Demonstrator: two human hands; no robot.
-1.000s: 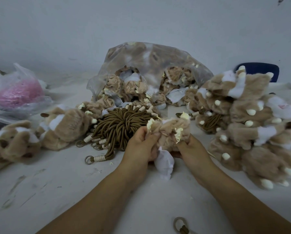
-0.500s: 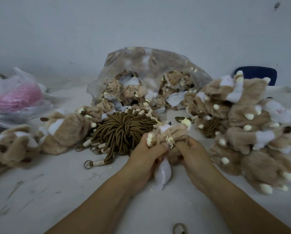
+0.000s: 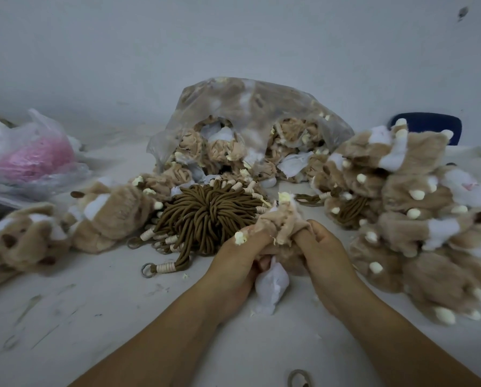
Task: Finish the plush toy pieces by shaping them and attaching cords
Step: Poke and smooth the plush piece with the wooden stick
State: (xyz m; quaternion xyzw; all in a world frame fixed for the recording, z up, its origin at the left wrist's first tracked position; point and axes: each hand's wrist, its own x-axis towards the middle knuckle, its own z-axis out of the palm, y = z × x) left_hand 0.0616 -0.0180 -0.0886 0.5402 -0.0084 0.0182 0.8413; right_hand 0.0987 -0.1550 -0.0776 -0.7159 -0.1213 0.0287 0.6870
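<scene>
Table (image 3: pixel 94 317): white and scuffed; the work sits at its middle, close to the person.
Clear bag (image 3: pixel 250 113): lies behind the hands with its mouth toward them, stuffed with pieces that look inside out. I take it as the supply.
Finished pile (image 3: pixel 418 219): on the right, fur outward, cream claws showing. It is a fair model for the shape to aim at.
Cord bundle (image 3: pixel 208 219): brown cords with rings, just left of the hands and near enough for the attaching step.
Left hand (image 3: pixel 239 258): fingers curled round the piece's lower left, holding it firmly.
Right hand (image 3: pixel 325 252): fingers curled, pinching the fabric's right edge.
Plush piece (image 3: pixel 284 222): held between both hands just above the table, backing side out, apparently mid-turning. Best to roll the fabric evenly and push from inside, not tug one seam.
White flap (image 3: pixel 271 286): hangs between the wrists; keep it free, not trapped.
Cream tips (image 3: pixel 285 196): small nubs; each probably needs easing fully out, gently.
</scene>
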